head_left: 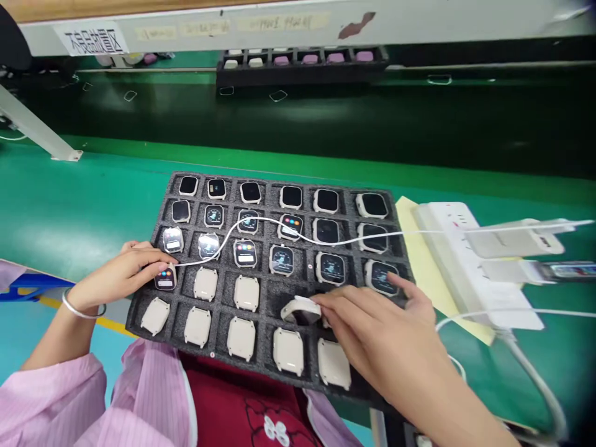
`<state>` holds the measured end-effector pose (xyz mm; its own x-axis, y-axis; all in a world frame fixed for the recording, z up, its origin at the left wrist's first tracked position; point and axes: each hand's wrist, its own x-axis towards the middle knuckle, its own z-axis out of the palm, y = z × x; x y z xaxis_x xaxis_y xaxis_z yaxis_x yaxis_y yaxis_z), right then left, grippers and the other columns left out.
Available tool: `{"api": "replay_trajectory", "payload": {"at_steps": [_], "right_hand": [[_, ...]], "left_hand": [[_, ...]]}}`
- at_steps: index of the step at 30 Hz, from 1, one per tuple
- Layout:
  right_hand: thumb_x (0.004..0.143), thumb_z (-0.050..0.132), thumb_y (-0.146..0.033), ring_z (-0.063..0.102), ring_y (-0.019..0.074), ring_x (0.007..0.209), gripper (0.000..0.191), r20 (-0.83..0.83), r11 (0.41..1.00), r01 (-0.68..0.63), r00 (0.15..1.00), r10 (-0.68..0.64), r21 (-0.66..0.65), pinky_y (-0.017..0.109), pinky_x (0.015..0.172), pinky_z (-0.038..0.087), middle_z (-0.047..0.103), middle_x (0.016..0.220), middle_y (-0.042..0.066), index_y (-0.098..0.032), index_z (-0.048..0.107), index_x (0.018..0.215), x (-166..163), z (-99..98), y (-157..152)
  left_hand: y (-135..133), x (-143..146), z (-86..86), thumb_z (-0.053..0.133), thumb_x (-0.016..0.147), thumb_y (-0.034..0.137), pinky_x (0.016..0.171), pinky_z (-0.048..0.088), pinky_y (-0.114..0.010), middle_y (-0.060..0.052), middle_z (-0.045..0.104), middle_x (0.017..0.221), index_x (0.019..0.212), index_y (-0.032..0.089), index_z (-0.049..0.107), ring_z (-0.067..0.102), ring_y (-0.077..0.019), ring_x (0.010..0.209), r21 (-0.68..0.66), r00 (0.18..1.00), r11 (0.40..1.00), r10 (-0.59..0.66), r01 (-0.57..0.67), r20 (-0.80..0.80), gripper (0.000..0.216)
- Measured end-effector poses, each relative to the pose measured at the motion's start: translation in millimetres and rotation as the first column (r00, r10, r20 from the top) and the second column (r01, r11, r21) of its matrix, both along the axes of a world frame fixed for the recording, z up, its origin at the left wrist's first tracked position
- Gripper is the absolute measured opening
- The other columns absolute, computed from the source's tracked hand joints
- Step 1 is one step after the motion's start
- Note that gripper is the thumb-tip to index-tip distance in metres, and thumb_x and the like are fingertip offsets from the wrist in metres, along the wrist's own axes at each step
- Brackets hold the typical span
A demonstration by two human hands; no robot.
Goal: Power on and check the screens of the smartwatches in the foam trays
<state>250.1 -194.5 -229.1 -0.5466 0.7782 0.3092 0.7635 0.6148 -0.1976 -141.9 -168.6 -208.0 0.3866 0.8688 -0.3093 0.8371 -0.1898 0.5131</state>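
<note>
My right hand [379,332] is pinching a tilted watch [302,306], seemingly only by its edge, which is risking a drop.

Pink striped sleeves [60,397], red top [218,397] and silvery bangle [71,307] are worn.

The tray [264,347] looks like rough, matt foam, with watch cases [241,339] at 6 o'clock in smooth, matt plastic and screens [326,200] toward 12 as glossy as glass. Over at 3 o'clock I see a power strip [459,261] of smooth, faintly shiny plastic on matt paper [416,245]; the bench top [93,198] at 10 is smooth and lightly glossy. At 9 o'clock a bangle [73,311] gleams like polished metal above a matt cloth sleeve [60,397], and the shelf edge [93,7] at 11 resembles wood.
</note>
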Motion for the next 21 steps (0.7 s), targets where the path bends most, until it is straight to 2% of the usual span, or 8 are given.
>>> {"api": "replay_trajectory", "payload": {"at_steps": [3, 6, 8, 10, 12, 15, 18, 21], "right_hand": [[0.1, 0.045, -0.016, 0.063, 0.0194, 0.067, 0.032, 0.121, 0.999, -0.009, 0.993, 0.004, 0.043, 0.05, 0.103, 0.027, 0.069, 0.075, 0.002, -0.022, 0.07, 0.082, -2.9, -7.8, 9.6], [0.101, 0.046, -0.018, 0.064, 0.0196, 0.07, 0.03, 0.115, 0.999, -0.001, 0.993, -0.004, 0.045, 0.05, 0.102, 0.026, 0.07, 0.079, 0.002, -0.022, 0.071, 0.084, -5.4, -15.1, 13.1], [0.103, 0.042, -0.02, 0.064, 0.0196, 0.069, 0.034, 0.082, 0.998, 0.025, 0.996, -0.03, 0.062, 0.049, 0.1, 0.026, 0.07, 0.079, 0.003, -0.021, 0.07, 0.084, -7.0, -17.5, 12.6], [0.105, 0.038, -0.021, 0.064, 0.0195, 0.068, 0.039, 0.053, 0.996, 0.05, 0.997, -0.054, 0.075, 0.048, 0.099, 0.026, 0.069, 0.078, 0.003, -0.02, 0.07, 0.083, -8.6, -18.0, 11.1], [0.105, 0.037, -0.022, 0.064, 0.0194, 0.068, 0.04, 0.041, 0.996, 0.055, 0.997, -0.058, 0.072, 0.048, 0.099, 0.026, 0.068, 0.078, 0.004, -0.02, 0.069, 0.082, -9.6, -17.6, 9.5], [0.104, 0.04, -0.021, 0.064, 0.02, 0.07, 0.037, 0.047, 0.997, 0.061, 0.997, -0.063, 0.051, 0.048, 0.101, 0.025, 0.068, 0.08, 0.004, -0.02, 0.07, 0.083, -9.9, -16.4, 7.2], [0.101, 0.044, -0.017, 0.063, 0.0195, 0.072, 0.032, 0.063, 0.997, 0.073, 0.995, -0.075, 0.025, 0.049, 0.103, 0.024, 0.068, 0.081, 0.004, -0.02, 0.071, 0.085, -10.3, -15.1, 5.3], [0.099, 0.047, -0.015, 0.06, 0.0185, 0.073, 0.029, 0.086, 0.996, 0.086, 0.992, -0.087, 0.014, 0.048, 0.105, 0.023, 0.067, 0.08, 0.003, -0.02, 0.071, 0.084, -11.9, -14.1, 4.2]], "left_hand": [[-2.3, -0.2, 1.8, 0.05, 0.094, 0.056, 0.099, 0.044, -0.041, -0.004, 0.078, 0.104, 0.104, 0.029, 0.076, 0.068, -0.0234, 0.098, 0.051, 0.993, 0.992, 0.116, -0.117, 0.018, 0.04], [-8.2, 4.3, 5.7, 0.06, 0.089, 0.055, 0.1, 0.044, -0.044, -0.002, 0.079, 0.095, 0.093, 0.029, 0.078, 0.068, -0.0237, 0.092, 0.235, 0.942, 0.913, 0.333, -0.333, 0.042, 0.032], [-14.6, 14.4, 7.4, 0.062, 0.09, 0.049, 0.097, 0.045, -0.042, -0.001, 0.078, 0.092, 0.09, 0.028, 0.076, 0.067, -0.0219, 0.088, 0.28, 0.932, 0.89, 0.337, -0.361, 0.131, 0.025], [-22.0, 30.5, 6.0, 0.062, 0.093, 0.041, 0.09, 0.047, -0.037, -0.002, 0.076, 0.093, 0.091, 0.027, 0.075, 0.066, -0.0199, 0.089, 0.249, 0.955, 0.937, 0.189, -0.244, 0.227, 0.019], [-28.6, 49.3, 1.5, 0.058, 0.097, 0.03, 0.087, 0.045, -0.036, -0.002, 0.073, 0.094, 0.095, 0.027, 0.074, 0.064, -0.0187, 0.09, 0.267, 0.976, 0.961, 0.016, -0.075, 0.216, 0.016], [-34.3, 72.4, -5.4, 0.056, 0.098, 0.022, 0.09, 0.038, -0.042, -0.001, 0.072, 0.09, 0.094, 0.026, 0.071, 0.061, -0.0201, 0.086, 0.403, 0.99, 0.907, -0.138, 0.126, -0.001, 0.017], [-34.6, 83.9, -5.6, 0.057, 0.096, 0.018, 0.093, 0.036, -0.047, -0.004, 0.072, 0.095, 0.104, 0.023, 0.067, 0.06, -0.0238, 0.089, 0.492, 0.954, 0.824, -0.183, 0.281, -0.238, 0.014], [-30.8, 87.2, -0.7, 0.056, 0.095, 0.015, 0.102, 0.035, -0.048, -0.007, 0.073, 0.099, 0.111, 0.02, 0.065, 0.06, -0.0252, 0.094, 0.507, 0.903, 0.767, -0.221, 0.394, -0.367, 0.019]]}}
